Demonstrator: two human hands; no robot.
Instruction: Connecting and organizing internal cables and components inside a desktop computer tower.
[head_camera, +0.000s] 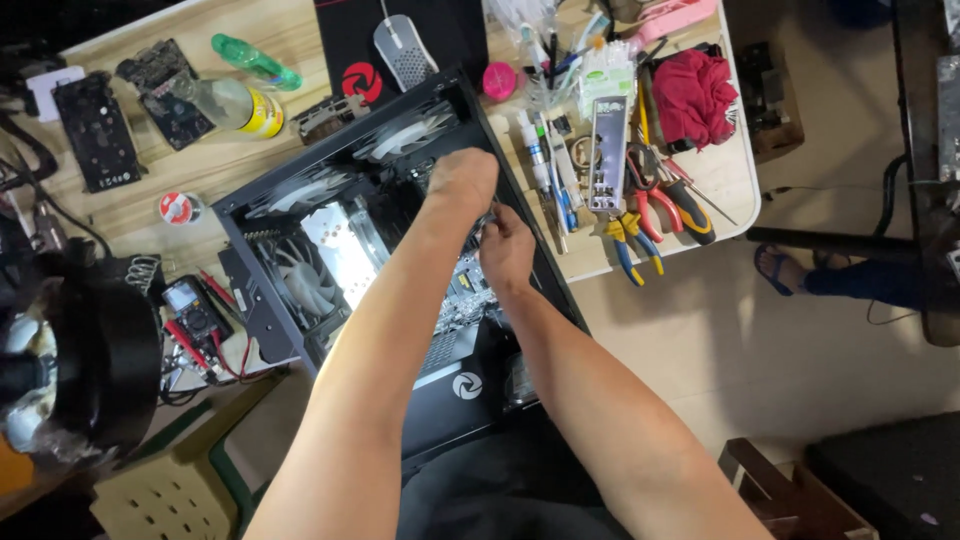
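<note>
A black computer case (262, 325) lies open on the wooden table, with pale fans (300, 270) along its far and left walls. Both my arms reach down into it. My left hand (460, 180) is bent at the wrist with its fingers curled down out of sight, deep in the far right part of the case. My right hand (505, 250) sits just beside it over the circuit board (462, 290), fingers pinched together near a small metal part. What either hand holds is hidden by the hands themselves.
Pliers and cutters (650, 215), a metal backplate (608, 150), tubes and a red cloth (695, 95) lie right of the case. Bottles (235, 100), graphics cards (95, 130), a mouse (405, 50) and a multimeter (195, 310) lie around it. Another person's sandalled foot (780, 268) is on the floor.
</note>
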